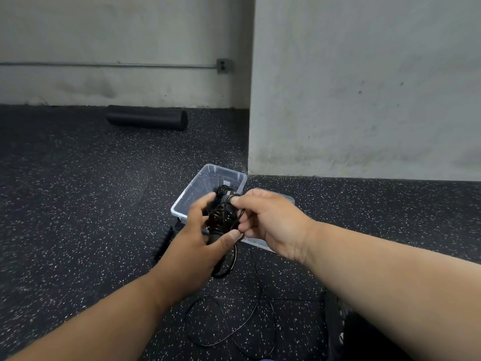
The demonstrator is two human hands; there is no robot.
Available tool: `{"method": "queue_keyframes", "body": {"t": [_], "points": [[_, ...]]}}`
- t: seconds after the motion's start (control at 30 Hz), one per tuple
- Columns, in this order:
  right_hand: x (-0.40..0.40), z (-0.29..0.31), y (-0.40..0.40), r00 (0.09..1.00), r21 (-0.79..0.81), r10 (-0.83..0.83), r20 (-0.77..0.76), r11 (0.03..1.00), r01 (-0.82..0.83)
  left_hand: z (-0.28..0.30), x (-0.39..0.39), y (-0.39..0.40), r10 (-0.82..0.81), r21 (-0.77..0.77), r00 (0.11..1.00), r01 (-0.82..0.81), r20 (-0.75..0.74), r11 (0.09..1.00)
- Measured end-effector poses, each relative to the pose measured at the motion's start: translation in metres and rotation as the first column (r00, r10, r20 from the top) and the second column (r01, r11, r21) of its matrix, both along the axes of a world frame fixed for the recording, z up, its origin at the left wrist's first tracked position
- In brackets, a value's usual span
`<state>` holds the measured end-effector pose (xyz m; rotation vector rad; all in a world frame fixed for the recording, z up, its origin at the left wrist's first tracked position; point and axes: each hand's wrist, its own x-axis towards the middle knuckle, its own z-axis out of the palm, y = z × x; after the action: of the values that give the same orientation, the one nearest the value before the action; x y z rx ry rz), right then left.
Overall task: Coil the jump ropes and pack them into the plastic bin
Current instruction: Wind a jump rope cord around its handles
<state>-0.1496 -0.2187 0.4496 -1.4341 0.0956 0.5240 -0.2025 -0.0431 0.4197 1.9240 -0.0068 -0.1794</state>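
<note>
A black jump rope [221, 217] is bundled in tight coils between both hands, held above the floor in front of the clear plastic bin [200, 186]. My left hand [200, 238] grips the bundle from the left and below, thumb across the handle. My right hand [270, 220] pinches the cord on the bundle's right side. A loop of the cord hangs down below the hands. The bin's inside looks empty where I can see it. Its clear lid [260, 243] lies beside it, mostly hidden behind my right hand.
A second black rope lies loose on the speckled rubber floor [234, 329], and a ribbed black handle [162, 242] lies left of the bin. A black foam roller [147, 118] rests by the far wall. A concrete pillar [364, 87] stands right behind the bin.
</note>
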Motion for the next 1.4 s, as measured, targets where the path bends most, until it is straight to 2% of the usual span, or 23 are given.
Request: {"method": "queue_keyframes", "body": {"t": [0.07, 0.23, 0.3, 0.4, 0.53, 0.63, 0.73, 0.83, 0.93, 1.0, 1.03, 1.13, 1.4], "points": [[0.003, -0.001, -0.002, 0.999, -0.087, 0.023, 0.044, 0.996, -0.019, -0.002, -0.002, 0.000, -0.024, 0.014, 1.000, 0.024, 0.008, 1.000], [0.012, 0.001, -0.015, 0.984, -0.209, 0.082, 0.157, 0.977, -0.048, -0.005, -0.006, -0.001, -0.048, -0.071, 0.997, 0.044, -0.054, 0.996], [0.012, 0.001, -0.020, 0.962, -0.302, 0.147, 0.231, 0.951, -0.073, -0.002, -0.005, -0.001, -0.029, -0.118, 0.996, 0.019, -0.084, 0.993], [0.003, -0.004, -0.020, 0.908, -0.426, 0.277, 0.314, 0.896, -0.126, -0.002, -0.002, 0.003, 0.014, -0.101, 0.997, -0.022, -0.080, 0.995], [-0.003, -0.005, -0.015, 0.837, -0.589, 0.331, 0.435, 0.808, -0.013, -0.007, -0.001, 0.005, 0.020, -0.086, 0.996, -0.028, -0.090, 0.996], [-0.004, -0.002, -0.015, 0.792, -0.689, 0.394, 0.467, 0.723, 0.046, -0.006, -0.001, 0.002, 0.015, -0.093, 0.993, -0.026, -0.113, 0.995], [-0.003, -0.001, -0.015, 0.819, -0.651, 0.352, 0.452, 0.758, 0.033, -0.005, -0.002, 0.000, 0.001, -0.088, 0.994, -0.010, -0.107, 0.996], [0.000, -0.005, -0.013, 0.908, -0.505, 0.217, 0.357, 0.863, -0.008, -0.001, -0.002, 0.001, -0.021, -0.058, 0.996, 0.016, -0.087, 0.998], [0.005, -0.010, -0.007, 0.988, -0.283, 0.117, 0.105, 0.955, -0.083, -0.001, 0.000, 0.002, -0.037, -0.026, 0.997, 0.035, -0.070, 0.999], [0.009, -0.008, -0.007, 0.985, -0.126, 0.135, -0.109, 0.981, -0.149, -0.004, 0.001, 0.003, -0.047, -0.007, 0.996, 0.047, -0.075, 0.999], [0.010, -0.007, -0.009, 0.971, -0.090, 0.180, -0.157, 0.977, -0.195, -0.005, 0.001, 0.003, -0.057, -0.006, 0.994, 0.056, -0.093, 0.998], [0.012, -0.012, -0.012, 0.961, -0.092, 0.237, -0.143, 0.964, -0.251, -0.011, 0.001, 0.002, -0.085, 0.021, 0.987, 0.088, -0.134, 0.996], [0.011, -0.019, -0.009, 0.989, -0.099, 0.133, -0.067, 0.985, -0.139, 0.002, -0.002, 0.002, -0.107, 0.182, 0.994, 0.112, -0.036, 0.977]]}}
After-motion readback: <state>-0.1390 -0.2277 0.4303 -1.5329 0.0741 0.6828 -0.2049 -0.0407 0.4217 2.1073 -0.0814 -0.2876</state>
